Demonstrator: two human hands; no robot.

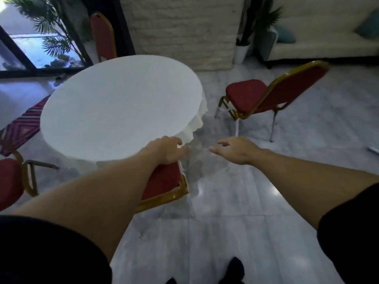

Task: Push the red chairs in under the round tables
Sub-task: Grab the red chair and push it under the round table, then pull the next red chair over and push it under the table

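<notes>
Far left of my fingers, a red chair (9, 179) sits at the frame edge, gold frame, partly cut off, its seat by the round table (121, 105). Patterned rug (22, 125) on the floor beyond it. Up-left, a glass door (26, 50) with a palm plant (49, 27) in front of it.

The round table, under a white cloth, is just ahead of my left fingers, top bare. Behind it, another red chair back (102, 35) stands upright against the far edge.

My left hand (166, 149) is closed around the top of a red chair back (164, 179), fingers curled over its upper edge, right at the table's near rim. That chair is tucked mostly under the table; only the backrest and gold frame show below my wrist.

My right hand (235, 149) is open, fingers spread, palm down, gripping nothing, in the air over the floor beside my left hand, not touching it.

Up-right of my right fingers, a fourth red chair (266, 95) stands well apart from the table, pulled out, its seat facing the table.

Grey marble tile floor (225, 222), glossy. Brick pillar (180, 29) behind the table; white planter (241, 52) and pale sofa (328, 46) at far right.
</notes>
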